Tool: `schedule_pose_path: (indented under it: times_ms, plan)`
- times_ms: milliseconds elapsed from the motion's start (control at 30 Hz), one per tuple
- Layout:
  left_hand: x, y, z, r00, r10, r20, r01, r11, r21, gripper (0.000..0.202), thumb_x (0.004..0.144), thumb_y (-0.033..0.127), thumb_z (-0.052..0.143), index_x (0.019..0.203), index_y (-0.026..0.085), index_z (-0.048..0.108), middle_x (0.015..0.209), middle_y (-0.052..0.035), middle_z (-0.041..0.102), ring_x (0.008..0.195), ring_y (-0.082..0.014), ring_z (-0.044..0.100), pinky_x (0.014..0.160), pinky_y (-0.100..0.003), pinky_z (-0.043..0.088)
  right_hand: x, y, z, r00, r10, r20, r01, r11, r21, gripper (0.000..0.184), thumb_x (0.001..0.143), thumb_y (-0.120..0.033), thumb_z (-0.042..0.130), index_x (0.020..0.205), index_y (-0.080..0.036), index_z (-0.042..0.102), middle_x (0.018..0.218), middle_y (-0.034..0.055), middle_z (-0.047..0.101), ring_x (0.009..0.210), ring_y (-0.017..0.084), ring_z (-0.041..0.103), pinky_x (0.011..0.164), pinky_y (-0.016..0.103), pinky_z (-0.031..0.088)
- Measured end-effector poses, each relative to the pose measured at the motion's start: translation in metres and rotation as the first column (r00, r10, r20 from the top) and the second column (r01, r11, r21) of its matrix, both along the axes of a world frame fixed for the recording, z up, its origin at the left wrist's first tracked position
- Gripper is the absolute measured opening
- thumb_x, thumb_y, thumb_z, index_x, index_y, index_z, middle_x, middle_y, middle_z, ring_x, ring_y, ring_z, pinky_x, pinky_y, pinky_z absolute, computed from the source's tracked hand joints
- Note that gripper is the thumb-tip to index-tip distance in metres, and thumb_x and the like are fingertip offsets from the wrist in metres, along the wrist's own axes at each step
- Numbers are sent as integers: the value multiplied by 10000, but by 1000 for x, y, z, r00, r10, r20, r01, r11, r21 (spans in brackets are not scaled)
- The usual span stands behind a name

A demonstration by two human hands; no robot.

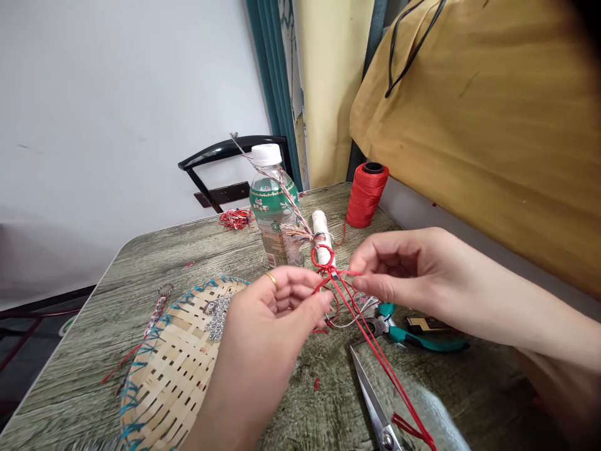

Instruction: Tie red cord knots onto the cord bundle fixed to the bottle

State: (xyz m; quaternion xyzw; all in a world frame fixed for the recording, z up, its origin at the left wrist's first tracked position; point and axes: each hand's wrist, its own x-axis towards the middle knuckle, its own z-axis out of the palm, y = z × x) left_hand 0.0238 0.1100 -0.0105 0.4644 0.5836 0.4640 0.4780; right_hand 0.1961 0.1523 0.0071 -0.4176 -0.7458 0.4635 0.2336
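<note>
My left hand (275, 313), with a gold ring on one finger, pinches red cord strands (366, 338) just left of a small red loop knot (323, 260). My right hand (399, 266) pinches strands of the same cord from the right side. The loop hangs from a multicoloured braided string (277, 178) tied up by a water bottle (272, 213). The red strands run down toward me past a pair of scissors (373, 407).
A woven bamboo tray (173, 369) holding several small metal nuts (216, 316) sits at the lower left. A red thread spool (366, 194), a white roll (322, 235), teal-handled pliers (413, 338) and red thread scraps (235, 219) lie on the wooden table (154, 250). A black chair (225, 169) stands behind.
</note>
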Motion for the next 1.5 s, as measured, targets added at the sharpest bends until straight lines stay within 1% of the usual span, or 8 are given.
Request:
schedule_pose_path:
  times_ms: [100,233,333,700,900,1300,1400,1500]
  plan:
    - [5,-1,3,994,62,-86,-61,998,13,155,625,187,665,750,193,575,480,65,540,446,-76,495,406,-155,389,-5,-1,-5,996,-34,-78,33,999,-13,105,740,-122,547,826,-178,527,617,-40,486,512,57,415,437,153,331]
    - [9,-3,-1,971,127,-204,-106,988,112,172,691,222,617,861,208,600,433,84,478,413,-70,437,384,-153,354,-12,-5,-8,994,-83,-65,82,997,-9,160,769,-182,542,927,-200,558,537,-70,400,450,45,323,388,152,252]
    - [10,-4,-5,965,155,-213,-124,981,152,155,704,221,613,856,212,641,423,87,456,401,-63,442,395,-152,374,-14,-6,-8,996,-87,-35,88,996,8,104,785,-243,536,841,-188,604,526,-63,374,455,47,290,391,163,225]
    - [7,0,-13,966,153,-206,-107,970,217,59,710,194,604,722,214,659,521,53,525,437,-64,442,384,-164,356,-15,-1,-8,992,-73,-99,78,996,41,89,787,-208,519,753,-168,591,675,-10,538,583,87,445,496,197,340]
    - [7,-3,-14,941,229,-250,-86,875,477,109,696,89,587,676,191,621,790,14,545,636,-81,527,468,-174,394,-12,-4,-7,969,-202,-144,228,953,201,41,734,-181,578,751,-186,615,816,11,608,674,117,520,518,202,376]
    - [8,-9,-10,820,416,-392,-36,722,691,141,671,22,600,719,155,613,787,9,559,501,-36,454,417,-178,365,-9,-13,2,958,-285,32,251,887,388,64,755,-180,546,719,-191,599,588,-42,574,482,68,452,423,176,331]
    - [9,-11,-10,805,428,-411,-26,718,696,133,676,33,600,720,157,614,787,7,573,480,-32,449,414,-179,370,-10,-12,2,959,-280,36,243,886,396,66,759,-174,539,715,-187,587,540,-50,545,468,69,449,426,175,340]
    - [10,-11,-11,844,392,-366,-85,772,631,100,703,79,594,728,174,612,797,7,614,454,-35,470,394,-177,381,-10,-10,-1,963,-269,26,241,896,372,59,768,-168,528,732,-189,571,534,-54,534,467,69,456,424,171,345]
